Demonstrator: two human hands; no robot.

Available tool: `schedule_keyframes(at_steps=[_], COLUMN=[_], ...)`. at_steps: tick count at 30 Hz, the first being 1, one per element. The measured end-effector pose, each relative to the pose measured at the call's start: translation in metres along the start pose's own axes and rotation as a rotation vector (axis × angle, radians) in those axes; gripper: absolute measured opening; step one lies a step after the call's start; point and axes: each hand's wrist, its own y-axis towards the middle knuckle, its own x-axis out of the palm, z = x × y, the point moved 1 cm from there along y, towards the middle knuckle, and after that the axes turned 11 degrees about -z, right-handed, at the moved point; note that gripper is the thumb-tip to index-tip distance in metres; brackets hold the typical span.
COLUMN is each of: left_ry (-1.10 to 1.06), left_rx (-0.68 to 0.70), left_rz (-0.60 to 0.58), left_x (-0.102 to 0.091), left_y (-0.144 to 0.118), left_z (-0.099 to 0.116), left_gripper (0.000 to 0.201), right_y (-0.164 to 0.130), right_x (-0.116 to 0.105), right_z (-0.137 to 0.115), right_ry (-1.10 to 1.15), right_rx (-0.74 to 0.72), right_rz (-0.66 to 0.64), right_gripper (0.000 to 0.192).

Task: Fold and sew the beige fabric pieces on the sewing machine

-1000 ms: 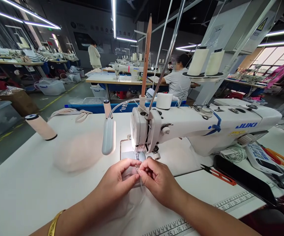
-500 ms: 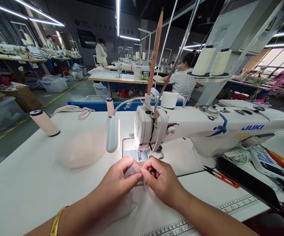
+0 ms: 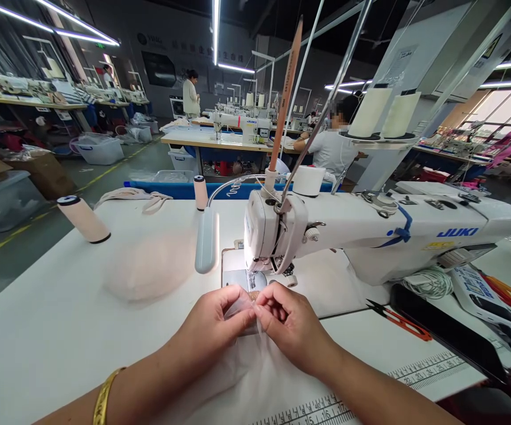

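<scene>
My left hand (image 3: pixel 222 321) and my right hand (image 3: pixel 288 324) meet fingertip to fingertip just in front of the sewing machine's needle area. Both pinch a thin, sheer whitish fabric (image 3: pixel 242 378), which hangs from my fingers down over the table edge side nearest me. Behind my fingertips lies the shiny needle plate (image 3: pixel 235 278) under the presser foot (image 3: pixel 252 280), lit by a lamp. The white sewing machine (image 3: pixel 335 218) stands to the right. Where exactly the fabric edges lie between my fingers is hidden.
Left on the table are a sheer pale fabric piece (image 3: pixel 149 265), a thread cone (image 3: pixel 82 219) and a grey lamp (image 3: pixel 205 242). To the right lie orange thread snips (image 3: pixel 401 321), a black phone (image 3: pixel 445 330) and a coiled white cable (image 3: pixel 428 284). A printed ruler (image 3: pixel 313 410) runs along the front.
The view has shifted slightly, moving the scene a little to the right. Both hands keep their pinch on the fabric in nearly the same place; the fabric folds below them have changed a little.
</scene>
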Motion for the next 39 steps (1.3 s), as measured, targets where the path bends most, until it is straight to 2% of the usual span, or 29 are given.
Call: schedule_keyframes(at_steps=[5,8,11,16,21,24,28,33,39], left_ry=[-0.022,-0.142,-0.203,-0.102,-0.045,-0.085,-0.184,-0.293,-0.175], left_rx=[0.040,0.092,0.064,-0.030,-0.012,0.020,-0.023,-0.067,-0.018], left_rz=[-0.005,-0.078,-0.141,-0.055,-0.003,0.006,0.026,-0.016,-0.033], left_x=[0.0016,0.0015,0.0015,0.0014,0.0017,0.0018,0.0029,0.0043,0.0031], left_y=[-0.0001,-0.0001,-0.0002,-0.0004,-0.0002,0.0005,0.0018,0.0032,0.0015], left_z=[0.0003,0.0043,0.0064,0.0054,0.0039,0.0037,0.0031,0.0020,0.0020], left_gripper=[0.024,0.030,0.033,0.039,0.038,0.029,0.027,0.036,0.029], right_y=[0.0002,-0.0011,-0.0017,-0.0010,-0.0011,-0.0011,-0.0006,0.0003,0.0004], right_x=[-0.0001,0.0004,0.0005,-0.0004,0.0002,0.0009,0.0006,-0.0003,0.0005], right_z=[0.0011,0.0018,0.0021,0.0019,0.0022,0.0027,0.0028,0.0016,0.0023], right_ry=[-0.048,-0.070,-0.105,-0.154,-0.154,-0.106,-0.008,0.053,-0.009], right_rx=[-0.026,-0.035,-0.048,-0.066,-0.062,-0.039,0.011,0.040,0.037], right_rz=[0.018,0.028,0.045,0.074,0.074,0.048,-0.001,-0.019,0.003], right_gripper=[0.018,0.019,0.019,0.020,0.019,0.018,0.015,0.014,0.015])
